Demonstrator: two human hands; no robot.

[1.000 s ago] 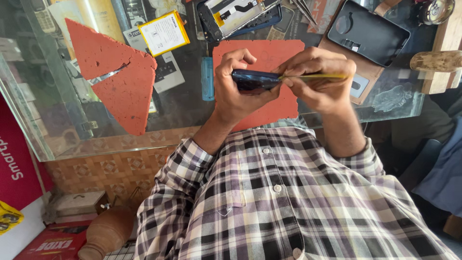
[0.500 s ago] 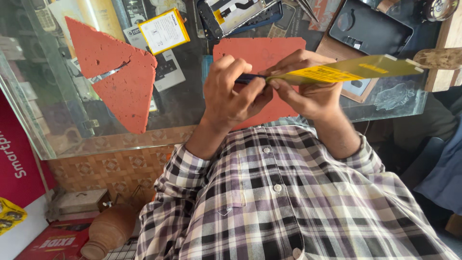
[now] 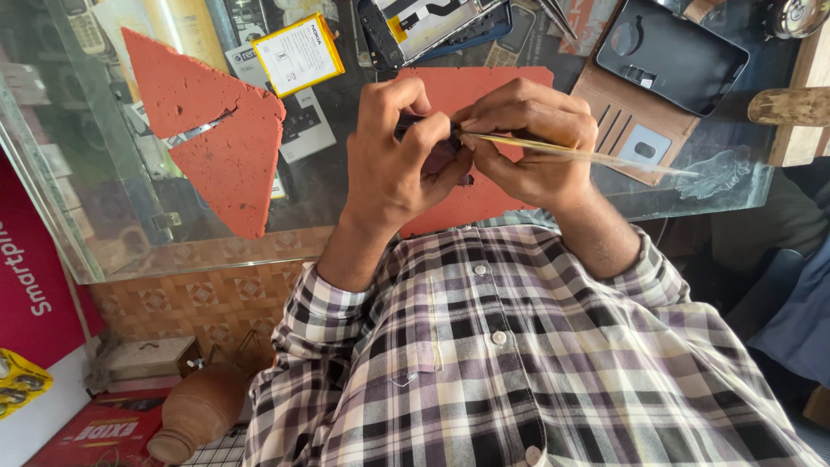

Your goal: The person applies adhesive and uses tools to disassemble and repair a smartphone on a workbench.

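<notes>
Now my left hand [image 3: 402, 164] curls tight around the dark phone [image 3: 432, 138] above the red mat [image 3: 484, 190], while my right hand [image 3: 527, 143] pinches a thin film strip [image 3: 605, 156], fingers bunched.

Left hand [image 3: 399, 160] and right hand [image 3: 527, 143]: together over a red mat [image 3: 484, 86], fingers closed on a small dark phone [image 3: 424, 128]. Thin yellow strip [image 3: 596, 156]: pinched by right hand, extending right. Glass tabletop [image 3: 104, 233]: yellow-edged battery [image 3: 298, 54], brown wallet case [image 3: 640, 130], red torn mat [image 3: 207, 130] at left.
</notes>
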